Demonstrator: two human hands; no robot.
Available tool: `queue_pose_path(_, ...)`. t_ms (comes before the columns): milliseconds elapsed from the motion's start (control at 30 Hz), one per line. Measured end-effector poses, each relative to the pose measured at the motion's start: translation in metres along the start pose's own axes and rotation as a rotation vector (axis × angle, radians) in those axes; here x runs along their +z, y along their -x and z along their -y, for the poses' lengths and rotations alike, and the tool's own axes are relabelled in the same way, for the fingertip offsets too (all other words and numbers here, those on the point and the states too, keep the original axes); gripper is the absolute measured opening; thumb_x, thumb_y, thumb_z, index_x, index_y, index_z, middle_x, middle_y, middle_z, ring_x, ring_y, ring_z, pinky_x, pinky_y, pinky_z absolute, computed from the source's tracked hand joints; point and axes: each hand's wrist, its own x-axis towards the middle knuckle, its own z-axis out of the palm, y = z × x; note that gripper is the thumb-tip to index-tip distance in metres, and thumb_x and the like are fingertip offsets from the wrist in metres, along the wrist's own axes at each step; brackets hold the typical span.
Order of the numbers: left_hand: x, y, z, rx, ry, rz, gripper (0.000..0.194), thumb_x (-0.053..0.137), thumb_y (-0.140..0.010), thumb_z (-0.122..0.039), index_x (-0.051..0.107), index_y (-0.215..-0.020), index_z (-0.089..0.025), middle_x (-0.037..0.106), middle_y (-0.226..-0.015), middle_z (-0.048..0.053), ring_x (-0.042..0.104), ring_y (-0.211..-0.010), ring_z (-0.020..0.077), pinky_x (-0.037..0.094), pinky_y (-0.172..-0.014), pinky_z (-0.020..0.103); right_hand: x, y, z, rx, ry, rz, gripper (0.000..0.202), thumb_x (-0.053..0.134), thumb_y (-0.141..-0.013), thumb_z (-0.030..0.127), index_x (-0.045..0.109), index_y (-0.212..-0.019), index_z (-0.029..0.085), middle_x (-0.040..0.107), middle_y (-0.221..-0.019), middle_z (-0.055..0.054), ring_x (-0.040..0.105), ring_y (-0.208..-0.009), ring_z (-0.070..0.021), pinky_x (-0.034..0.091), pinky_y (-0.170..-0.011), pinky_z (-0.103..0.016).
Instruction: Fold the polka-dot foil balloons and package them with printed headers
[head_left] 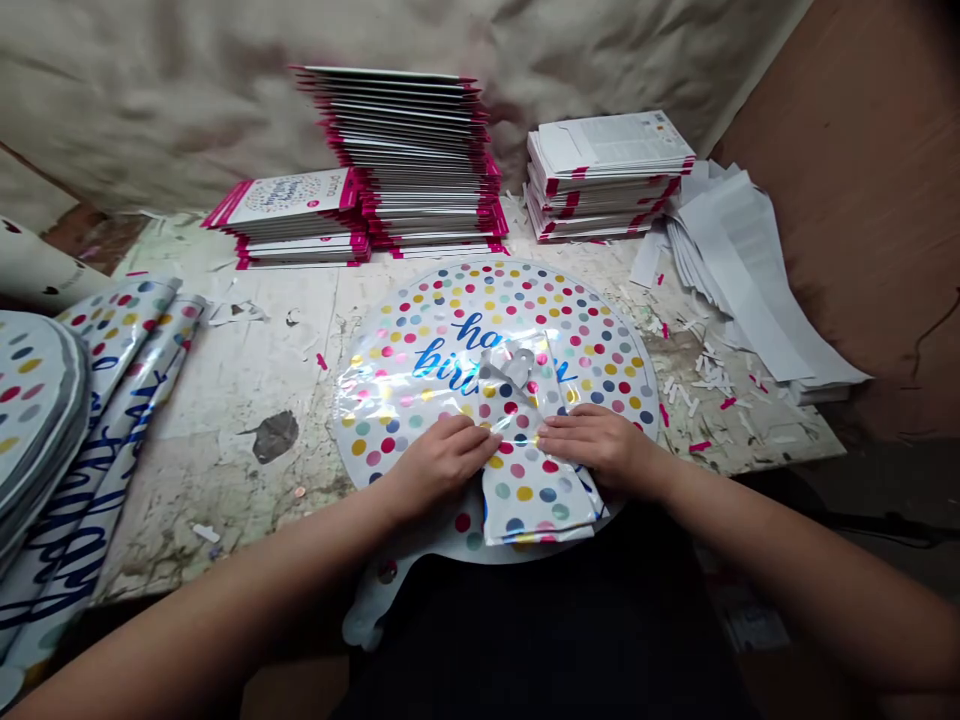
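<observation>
A folded foil balloon (525, 465) with coloured dots lies in front of me, a shiny clear cut-out near its upper end. My left hand (439, 455) pinches its left edge with curled fingers. On the right edge, my right hand (604, 445) has its fingers pressed together over the folded layers; the thumb is hidden. Beneath both hands spreads a flat round foil balloon (480, 300) with dots and blue "happy birthday" lettering, partly covered. Its tail (367, 605) hangs over the table's front edge.
Pink-edged printed envelopes stand in a tall stack (420, 150), with a lower stack (292, 205) beside it. White packets (611, 165) and loose paper sheets (757, 270) lie right. More foil balloons (37, 390) are piled left. Paper scraps (705, 375) litter the worn table (225, 400).
</observation>
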Motion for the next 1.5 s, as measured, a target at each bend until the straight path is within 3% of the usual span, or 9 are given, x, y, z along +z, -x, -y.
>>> queue_pose_path(333, -0.02, -0.061, 0.023, -1.109, 0.719, 0.437, 0.03, 0.047, -0.082, -0.046, 0.049, -0.068, -0.019, 0.061, -0.05, 0.002, 0.051, -0.037, 0.0135, 0.035, -0.036, 0.021, -0.009, -0.054, -0.025, 1.285, -0.758, 0.055, 0.031, 0.045, -0.087, 0.044, 0.053, -0.07, 0.019, 0.055, -0.049, 0.002, 0.045, -0.033, -0.0092, 0.033, -0.034, -0.02)
queue_pose_path(467, -0.028, -0.062, 0.023, -1.024, 0.555, 0.42, 0.02, 0.05, -0.082, -0.037, 0.051, -0.082, -0.017, 0.067, -0.067, 0.006, 0.061, -0.051, 0.0176, 0.046, -0.047, 0.027, -0.002, -0.062, -0.031, 1.309, -0.678, 0.084, 0.036, 0.041, -0.088, 0.048, 0.052, -0.069, 0.02, 0.051, -0.044, 0.001, 0.044, -0.03, -0.0112, 0.03, -0.032, -0.022)
queue_pose_path(600, -0.021, -0.048, 0.019, -0.356, 0.034, -0.002, 0.028, 0.047, -0.086, -0.036, 0.055, -0.102, -0.014, 0.064, -0.106, 0.014, 0.06, -0.099, 0.0263, 0.047, -0.085, 0.042, -0.008, -0.065, -0.026, 1.287, -0.551, 0.094, 0.038, 0.041, -0.086, 0.05, 0.057, -0.072, 0.019, 0.053, -0.046, -0.001, 0.049, -0.034, -0.0145, 0.034, -0.036, -0.024)
queue_pose_path(700, -0.002, -0.038, 0.025, -0.098, -0.052, 0.153, 0.04, 0.042, -0.09, -0.039, 0.052, -0.118, -0.013, 0.05, -0.131, 0.016, 0.042, -0.124, 0.0296, 0.035, -0.102, 0.045, -0.013, -0.067, -0.016, 1.249, -0.4, 0.027, 0.039, 0.041, -0.086, 0.05, 0.062, -0.09, 0.017, 0.067, -0.075, -0.01, 0.064, -0.065, -0.0231, 0.047, -0.056, -0.031)
queue_pose_path(833, 0.012, -0.038, 0.038, -0.192, -0.038, 0.3, 0.067, 0.045, -0.085, -0.053, 0.035, -0.136, -0.01, 0.029, -0.144, 0.018, 0.022, -0.135, 0.0307, 0.021, -0.109, 0.046, -0.002, -0.069, -0.002, 0.849, 0.053, -0.041, 0.047, 0.03, -0.093, 0.039, 0.042, -0.132, 0.016, 0.044, -0.137, -0.014, 0.037, -0.127, -0.0274, 0.031, -0.101, -0.043)
queue_pose_path(967, -0.01, -0.04, 0.039, -0.512, 0.297, 0.116, 0.092, 0.066, -0.065, -0.059, 0.031, -0.137, -0.014, 0.018, -0.149, 0.018, 0.012, -0.137, 0.0339, 0.014, -0.111, 0.048, 0.019, -0.069, 0.0, 0.652, 0.233, 0.193, 0.058, 0.029, -0.092, 0.043, 0.025, -0.142, 0.014, 0.015, -0.151, -0.008, 0.013, -0.138, -0.0237, 0.011, -0.111, -0.049)
queue_pose_path(1067, -0.037, -0.034, 0.027, -0.906, 0.756, -0.052, 0.072, 0.056, -0.075, -0.057, 0.036, -0.131, -0.017, 0.038, -0.139, 0.019, 0.041, -0.125, 0.0316, 0.038, -0.097, 0.045, 0.027, -0.068, -0.003, 0.714, 0.21, 0.23, 0.062, 0.024, -0.092, 0.046, 0.017, -0.144, 0.015, 0.009, -0.151, -0.005, 0.009, -0.139, -0.0205, 0.008, -0.112, -0.046)
queue_pose_path(1233, -0.039, -0.037, 0.011, -1.254, 1.478, 0.132, 0.042, 0.07, -0.068, -0.043, 0.049, -0.093, -0.016, 0.064, -0.081, 0.006, 0.064, -0.068, 0.0149, 0.048, -0.06, 0.024, 0.031, -0.064, 0.001, 0.683, 0.137, 0.206, 0.062, 0.021, -0.091, 0.048, 0.016, -0.144, 0.016, 0.009, -0.151, -0.005, 0.008, -0.139, -0.0207, 0.005, -0.112, -0.046)
queue_pose_path(1500, -0.036, -0.071, 0.019, -1.383, 1.727, -0.259, 0.041, 0.05, -0.063, -0.003, 0.045, -0.1, -0.019, 0.066, -0.084, 0.005, 0.066, -0.075, 0.0201, 0.053, -0.069, 0.033, -0.073, -0.147, -0.118, 0.717, 0.35, -0.147, 0.074, 0.049, -0.084, 0.036, 0.008, -0.145, 0.021, 0.002, -0.153, -0.007, 0.003, -0.139, -0.0239, 0.018, -0.109, -0.047)
